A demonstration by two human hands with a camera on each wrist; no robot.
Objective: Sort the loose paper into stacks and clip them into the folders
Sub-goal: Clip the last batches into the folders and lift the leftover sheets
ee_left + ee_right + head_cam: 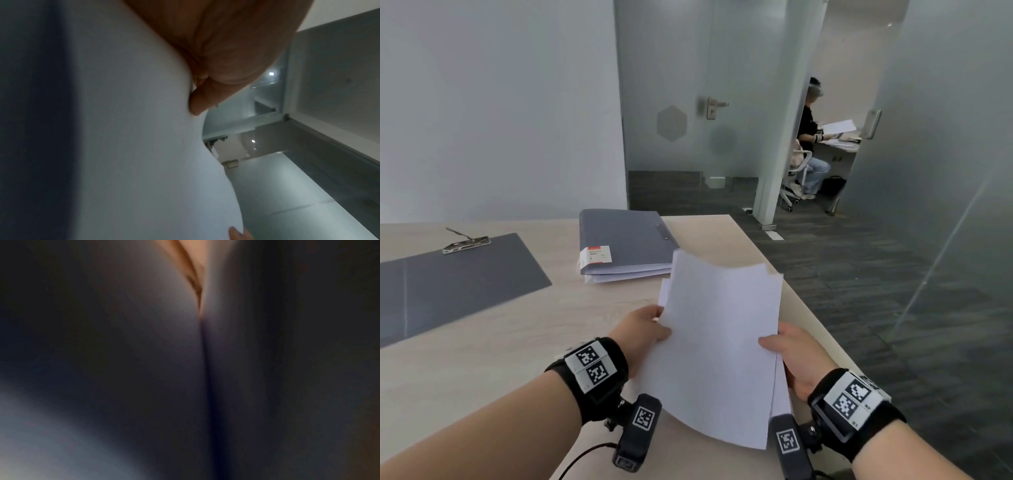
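Note:
A stack of white paper is held up off the table, its sheets bowed and tilted toward me. My left hand grips its left edge, thumb on the front. My right hand grips the right edge the same way. In the left wrist view the paper fills the left side, with my fingers pressed against it. The right wrist view is dark and blurred, filled by paper. An open grey folder with a metal clip lies flat at the left. A closed grey folder holding paper sits behind.
The pale wooden table ends in an edge just right of my hands. Beyond lies dark floor, glass walls and a door. A seated person handles paper in the far room.

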